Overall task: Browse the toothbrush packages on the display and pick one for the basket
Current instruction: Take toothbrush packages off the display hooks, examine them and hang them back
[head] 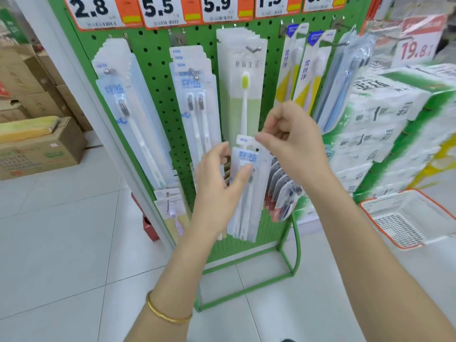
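A green pegboard display (158, 55) carries hanging toothbrush packages in several columns. In front of its lower middle, my left hand (219, 183) grips a clear twin-brush toothbrush package (246, 206), thumb across its front. My right hand (291, 141) pinches the package's white top tab from the right. Behind them hangs a package with a yellow-green brush (244, 95). The white basket with an orange rim (407, 218) sits on the floor at the right.
Price signs (158, 8) run along the display's top. Stacked tissue packs (385, 124) stand to the right, just behind the basket. Cardboard boxes (37, 149) are piled at the left. White tiled floor lies in front of the rack's green foot frame (293, 255).
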The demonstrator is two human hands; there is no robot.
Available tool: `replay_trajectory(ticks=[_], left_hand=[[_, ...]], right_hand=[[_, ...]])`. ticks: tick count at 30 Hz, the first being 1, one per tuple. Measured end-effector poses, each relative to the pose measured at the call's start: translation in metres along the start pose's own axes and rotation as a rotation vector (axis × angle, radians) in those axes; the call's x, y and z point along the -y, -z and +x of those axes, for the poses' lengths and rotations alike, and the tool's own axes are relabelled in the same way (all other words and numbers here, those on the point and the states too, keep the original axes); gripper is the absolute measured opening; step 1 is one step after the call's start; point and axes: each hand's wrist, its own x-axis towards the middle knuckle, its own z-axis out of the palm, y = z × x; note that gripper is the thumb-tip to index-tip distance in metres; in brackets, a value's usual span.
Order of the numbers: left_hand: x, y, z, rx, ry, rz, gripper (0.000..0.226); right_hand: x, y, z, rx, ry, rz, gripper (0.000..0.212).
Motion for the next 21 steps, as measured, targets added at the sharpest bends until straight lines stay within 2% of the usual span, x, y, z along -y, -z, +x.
replay_trajectory(ticks=[2,4,7,10,13,16,19,21], left_hand=[[0.012,-0.007,-0.005,0.119,0.148,-0.163,0.034],[0.024,-0.012,-0.008,0.148,0.224,-0.233,0.03],[0.037,-0.021,-0.014,0.095,0.272,-0.287,0.021],[0.045,-0.033,-0.018,0.01,0.349,-0.319,0.023],[0.049,-0.044,-0.017,-0.074,0.402,-0.342,0.023],[0.046,-0.057,-0.018,-0.092,0.397,-0.348,0.029],[0.044,-0.068,-0.026,-0.048,0.285,-0.18,0.032],[0.05,-0.072,-0.033,0.032,0.195,-0.058,0.045]], right_hand=[[-0.009,-0.002,-0.006,0.01,-0.051,0.038,0.034],[-0.017,-0.006,-0.013,-0.011,-0.093,0.073,0.03],[-0.036,-0.015,-0.033,-0.099,-0.231,0.191,0.017],[-0.065,-0.03,-0.069,-0.074,-0.442,0.222,0.027],[-0.08,-0.044,-0.098,-0.012,-0.466,0.183,0.032],[-0.08,-0.051,-0.105,-0.11,-0.453,0.225,0.029],[-0.079,-0.052,-0.104,-0.232,-0.569,0.352,0.031],[-0.081,-0.049,-0.102,-0.263,-0.626,0.444,0.03]])
